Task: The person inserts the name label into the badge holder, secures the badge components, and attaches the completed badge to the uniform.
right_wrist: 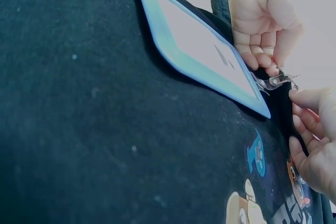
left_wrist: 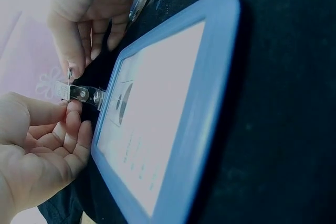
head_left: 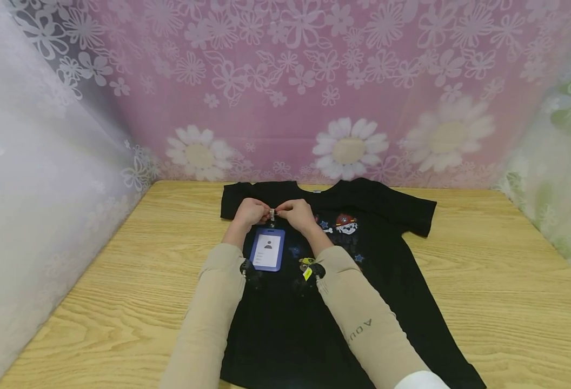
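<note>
A blue badge holder (head_left: 267, 249) with a white photo card lies on a black T-shirt (head_left: 285, 329). At its top is a badge clip (left_wrist: 79, 94) with a clear strap and a thin metal pin (left_wrist: 70, 75) across its end. The left hand (head_left: 252, 212) pinches one side of the clip end between thumb and fingers. From the other side, the right hand (head_left: 296, 214) pinches the pin's end between thumb and forefinger. Its other fingers are curled by raised black cloth in the right wrist view. Both hands are close together over the shirt's upper chest.
The T-shirt is spread on a wood-grain table (head_left: 504, 281), its neck toward the back. Cartoon prints (head_left: 346, 224) decorate its chest. A pink flowered curtain (head_left: 276, 108) hangs behind the table, with pale cloth (head_left: 37, 189) on the left side.
</note>
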Motion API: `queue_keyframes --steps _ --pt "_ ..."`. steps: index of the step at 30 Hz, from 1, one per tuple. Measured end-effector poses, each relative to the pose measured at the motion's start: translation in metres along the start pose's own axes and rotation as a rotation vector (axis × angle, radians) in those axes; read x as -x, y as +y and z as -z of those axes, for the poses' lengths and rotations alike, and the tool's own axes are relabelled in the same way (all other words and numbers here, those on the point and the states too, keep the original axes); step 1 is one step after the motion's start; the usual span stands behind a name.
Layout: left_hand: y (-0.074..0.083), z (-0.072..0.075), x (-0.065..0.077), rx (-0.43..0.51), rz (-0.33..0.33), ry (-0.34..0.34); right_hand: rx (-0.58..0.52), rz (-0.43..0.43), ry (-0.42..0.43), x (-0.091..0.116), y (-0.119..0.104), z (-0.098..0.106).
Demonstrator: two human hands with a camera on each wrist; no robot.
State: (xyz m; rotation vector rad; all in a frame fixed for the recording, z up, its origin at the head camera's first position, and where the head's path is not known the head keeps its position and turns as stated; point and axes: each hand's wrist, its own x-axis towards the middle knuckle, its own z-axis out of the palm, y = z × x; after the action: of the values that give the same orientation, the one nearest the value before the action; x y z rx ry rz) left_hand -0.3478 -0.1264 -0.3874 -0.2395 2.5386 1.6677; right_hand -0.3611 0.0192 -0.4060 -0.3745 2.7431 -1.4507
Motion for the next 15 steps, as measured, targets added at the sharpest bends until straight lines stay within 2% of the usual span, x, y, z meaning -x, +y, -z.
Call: queue_keyframes --steps 8,12,15 --pt "0.0024 0.0016 0.0016 -0.013 -0.050 -0.068 0.008 -0.024 -0.014 -0.0004 0.0008 0.0020" --pt "0.0022 0.0025 0.0013 -0.074 -0.091 -0.109 0.012 -0.022 -0.023 -0.0005 0.0006 0.0032" --pt "0.0015 0.0027 0.0004 -0.121 -0.105 -0.101 0.004 -0.011 -0.026 -0.0006 0.0006 0.0040"
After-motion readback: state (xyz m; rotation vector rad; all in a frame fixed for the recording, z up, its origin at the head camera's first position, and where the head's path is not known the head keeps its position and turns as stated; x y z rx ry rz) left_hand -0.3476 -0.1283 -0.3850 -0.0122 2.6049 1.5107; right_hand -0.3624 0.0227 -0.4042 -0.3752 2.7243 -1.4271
